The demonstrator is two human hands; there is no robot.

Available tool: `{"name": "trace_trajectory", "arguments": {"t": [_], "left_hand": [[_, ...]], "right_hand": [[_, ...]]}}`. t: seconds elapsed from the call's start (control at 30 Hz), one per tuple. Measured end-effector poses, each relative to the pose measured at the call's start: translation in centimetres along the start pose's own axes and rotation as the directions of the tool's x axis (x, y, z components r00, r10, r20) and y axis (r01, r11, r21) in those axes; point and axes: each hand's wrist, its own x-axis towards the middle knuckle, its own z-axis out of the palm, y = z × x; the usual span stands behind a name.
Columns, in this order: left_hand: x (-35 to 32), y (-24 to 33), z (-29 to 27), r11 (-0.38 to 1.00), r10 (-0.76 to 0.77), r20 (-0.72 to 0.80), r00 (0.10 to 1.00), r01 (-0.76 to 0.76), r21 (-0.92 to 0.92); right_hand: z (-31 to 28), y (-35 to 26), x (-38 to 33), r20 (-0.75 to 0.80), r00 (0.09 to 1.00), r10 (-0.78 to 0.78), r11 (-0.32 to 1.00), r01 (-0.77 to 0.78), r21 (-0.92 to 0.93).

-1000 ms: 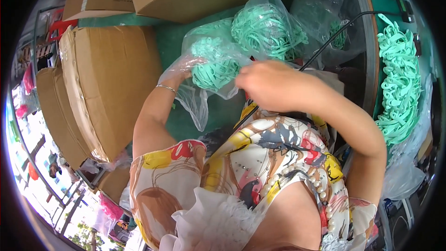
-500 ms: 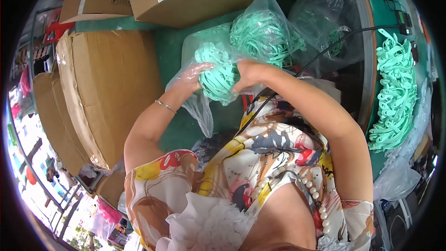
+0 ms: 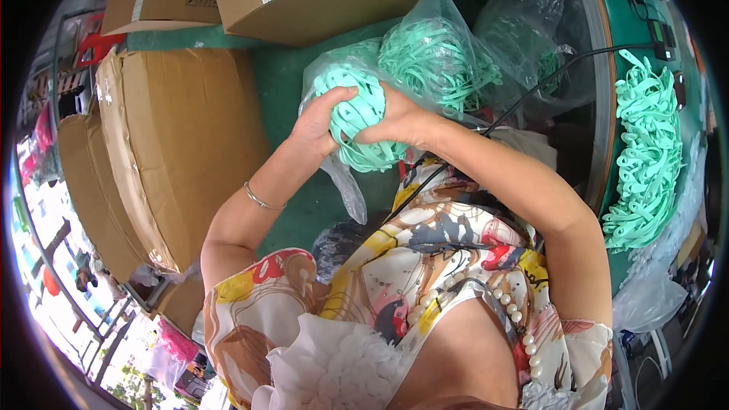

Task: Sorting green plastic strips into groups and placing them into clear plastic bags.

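Both my hands are closed around a bundle of mint-green flat straps (image 3: 358,102), looped and tangled together. My left hand (image 3: 317,120) grips its left side, thumb across the front. From the right, my right hand (image 3: 401,115) presses round it, with some straps hanging below the palm. A clear plastic bag (image 3: 348,191) lies behind and under the bundle, its loose end drooping below my left hand. Most of my fingers are hidden behind the straps. Just beyond, a second clear bag (image 3: 437,49) is filled with similar green straps.
A large cardboard carton (image 3: 186,152) stands at the left, and an open carton (image 3: 326,0) at the far side. More green straps (image 3: 645,159) lie in a long heap on the right-hand table. A black cable (image 3: 547,72) crosses near my right forearm. Another clear bag (image 3: 531,23) sits beyond it.
My left hand, earlier covered by the clear bag's film, now grips the straps bare. The bundle has turned and spread downward to the right. My right hand has shifted further over it.
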Motion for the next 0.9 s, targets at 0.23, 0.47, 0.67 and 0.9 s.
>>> {"name": "trace_trajectory", "arguments": {"t": [0.23,0.47,0.67,0.9], "left_hand": [[-3.5,1.5,3.0,0.997,0.055,0.004,0.998,-0.055,0.060],[-5.4,3.7,6.1,0.957,0.014,0.062,0.998,-0.031,0.288],[-9.0,4.9,12.8,0.853,0.168,0.112,0.979,-0.201,0.482],[-11.1,5.5,20.6,0.691,0.166,0.345,0.924,-0.358,0.628]], "right_hand": [[1.3,-4.7,-2.5,0.043,0.999,-0.028,0.994,0.023,0.107],[1.5,-7.5,-4.5,0.014,0.992,-0.129,0.970,0.123,0.209],[1.3,-10.2,-7.0,-0.076,0.958,-0.276,0.916,0.286,0.282],[-1.8,-13.6,-11.2,-0.174,0.859,-0.481,0.836,0.509,0.203]]}}
